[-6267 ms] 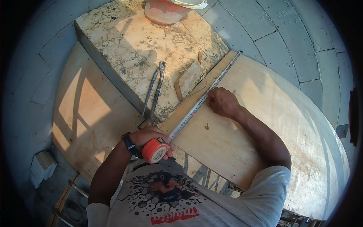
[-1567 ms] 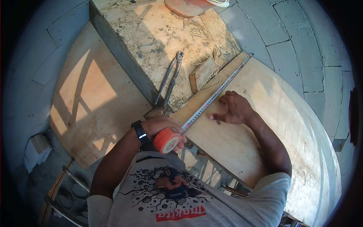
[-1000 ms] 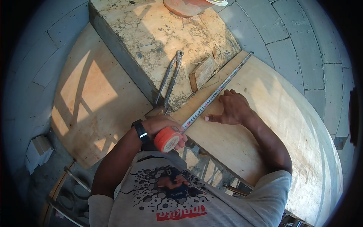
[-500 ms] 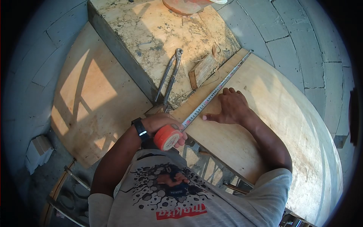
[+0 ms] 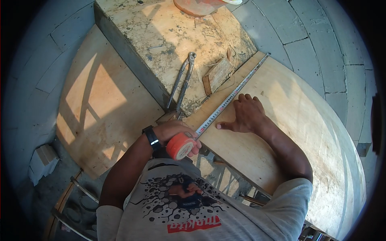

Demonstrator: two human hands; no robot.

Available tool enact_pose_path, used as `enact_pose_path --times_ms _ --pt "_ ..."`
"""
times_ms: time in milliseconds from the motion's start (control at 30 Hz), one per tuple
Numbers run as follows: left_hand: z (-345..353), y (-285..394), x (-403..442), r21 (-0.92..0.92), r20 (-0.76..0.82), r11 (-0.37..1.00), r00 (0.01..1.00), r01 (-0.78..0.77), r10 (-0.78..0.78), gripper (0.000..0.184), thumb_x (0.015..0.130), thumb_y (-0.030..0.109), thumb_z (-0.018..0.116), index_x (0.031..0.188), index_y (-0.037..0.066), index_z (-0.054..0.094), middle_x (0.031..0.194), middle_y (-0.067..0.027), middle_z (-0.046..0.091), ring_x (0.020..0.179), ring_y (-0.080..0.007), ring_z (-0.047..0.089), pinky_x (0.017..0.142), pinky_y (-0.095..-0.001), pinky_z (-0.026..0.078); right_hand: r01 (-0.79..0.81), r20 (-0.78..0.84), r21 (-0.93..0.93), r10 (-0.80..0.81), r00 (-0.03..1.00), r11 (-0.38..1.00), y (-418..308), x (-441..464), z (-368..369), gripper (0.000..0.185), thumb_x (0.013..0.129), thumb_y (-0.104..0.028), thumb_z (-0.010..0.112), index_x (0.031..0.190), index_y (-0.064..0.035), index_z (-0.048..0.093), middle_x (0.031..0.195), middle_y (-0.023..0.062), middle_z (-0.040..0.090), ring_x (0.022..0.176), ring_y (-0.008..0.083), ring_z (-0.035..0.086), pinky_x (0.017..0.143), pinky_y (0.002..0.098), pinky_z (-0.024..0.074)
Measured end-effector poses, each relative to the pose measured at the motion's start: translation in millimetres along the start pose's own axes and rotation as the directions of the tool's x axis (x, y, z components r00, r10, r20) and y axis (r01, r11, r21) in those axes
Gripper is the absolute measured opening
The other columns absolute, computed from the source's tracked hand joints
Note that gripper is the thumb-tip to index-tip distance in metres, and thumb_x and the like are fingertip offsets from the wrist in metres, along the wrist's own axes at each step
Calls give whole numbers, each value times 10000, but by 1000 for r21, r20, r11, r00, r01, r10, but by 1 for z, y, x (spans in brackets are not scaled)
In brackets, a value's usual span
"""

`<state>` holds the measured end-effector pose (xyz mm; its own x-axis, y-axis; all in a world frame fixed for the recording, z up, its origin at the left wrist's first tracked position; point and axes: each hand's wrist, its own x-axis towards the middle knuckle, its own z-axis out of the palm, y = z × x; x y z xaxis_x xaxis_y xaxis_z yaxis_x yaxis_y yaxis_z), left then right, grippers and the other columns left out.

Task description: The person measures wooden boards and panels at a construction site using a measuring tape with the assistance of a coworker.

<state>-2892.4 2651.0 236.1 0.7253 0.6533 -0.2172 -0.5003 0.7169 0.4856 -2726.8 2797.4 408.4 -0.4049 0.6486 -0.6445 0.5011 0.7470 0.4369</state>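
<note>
My left hand (image 5: 171, 130) is wrapped round an orange tape measure (image 5: 179, 146) at the near edge of a plywood sheet (image 5: 299, 124). From its case the printed blade (image 5: 222, 108) runs out diagonally across the wood, reaching the far edge near the block wall. My right hand (image 5: 248, 114) rests on the plywood just right of the blade, thumb stretched out toward it and fingers somewhat bent. Nothing shows in that hand. Steel pincers (image 5: 185, 80) lie beyond my left hand on a raised, stained board (image 5: 161, 60), with a wood offcut (image 5: 217, 75) beside them.
A reddish bucket (image 5: 197, 7) stands at the far end of the raised board. Another plywood panel (image 5: 104, 100) lies lower on the left. Grey block walls (image 5: 305, 44) curve around. Pale blocks (image 5: 43, 160) sit at lower left, near wooden bars (image 5: 84, 188).
The whole view shifts very slightly. Both hands and the extended tape measure keep practically the same places on the plywood.
</note>
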Motion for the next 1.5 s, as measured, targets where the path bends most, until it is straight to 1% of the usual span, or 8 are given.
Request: enact_pose_path --times_ms 200,300,400,500,700,1000,1233,1500 --pt "0 0 1 -29 -6 999 1000 24 -24 384 966 201 550 1114 -144 631 967 -238 712 816 -275 734 764 -336 607 25 -190 86 -8 982 996 -6 -12 10 889 733 -720 676 1167 51 593 1138 193 625 1128 319 576 965 437 448" --pt "0 1 1 -27 11 999 1000 23 -23 394 966 198 550 1118 -159 621 970 -248 708 824 -284 734 764 -339 609 98 -267 125 -61 962 987 -4 -12 23 705 767 -628 719 1010 27 627 966 175 666 991 325 638 872 447 493" --pt "2 4 1 -35 12 999 999 31 -31 398 965 192 550 1121 -168 614 971 -260 703 829 -295 733 764 -345 609 130 -187 245 -85 979 961 -7 -12 17 549 799 -534 735 901 -5 629 858 166 674 864 334 666 794 440 515" --pt "4 5 0 -34 -1 999 999 33 -33 396 962 186 550 1121 -172 612 969 -271 699 829 -311 732 767 -354 608 26 68 294 -48 997 956 -15 -18 -7 422 867 -425 687 1003 -27 656 952 168 696 1010 321 666 870 427 522" --pt "0 3 3 -39 -5 998 999 43 -43 393 956 177 552 1115 -177 611 967 -285 694 832 -330 730 777 -363 602 366 -270 438 -268 925 821 -11 -8 34 142 856 -170 639 915 -41 645 901 156 675 956 341 649 826 455 519" --pt "3 7 1 -28 -1 998 999 53 -53 401 957 184 551 1121 -176 612 962 -278 697 823 -322 729 779 -356 599 461 -372 397 -320 871 794 -11 -7 45 98 853 -122 612 846 -38 663 921 142 655 982 326 632 860 430 517" --pt "7 8 0 -58 16 997 998 57 -56 395 970 186 544 1127 -170 613 953 -269 702 818 -315 730 755 -354 602 487 -289 139 -435 853 862 -17 -16 35 137 826 -88 591 870 6 681 1019 163 664 1055 307 633 907 399 527" --pt "7 6 2 -68 -21 996 998 63 -64 388 985 189 530 1143 -157 609 947 -260 702 801 -311 733 720 -357 612 461 -243 130 -423 873 878 -22 -20 33 157 842 -118 583 892 -2 676 1016 158 659 1086 320 615 883 418 541"
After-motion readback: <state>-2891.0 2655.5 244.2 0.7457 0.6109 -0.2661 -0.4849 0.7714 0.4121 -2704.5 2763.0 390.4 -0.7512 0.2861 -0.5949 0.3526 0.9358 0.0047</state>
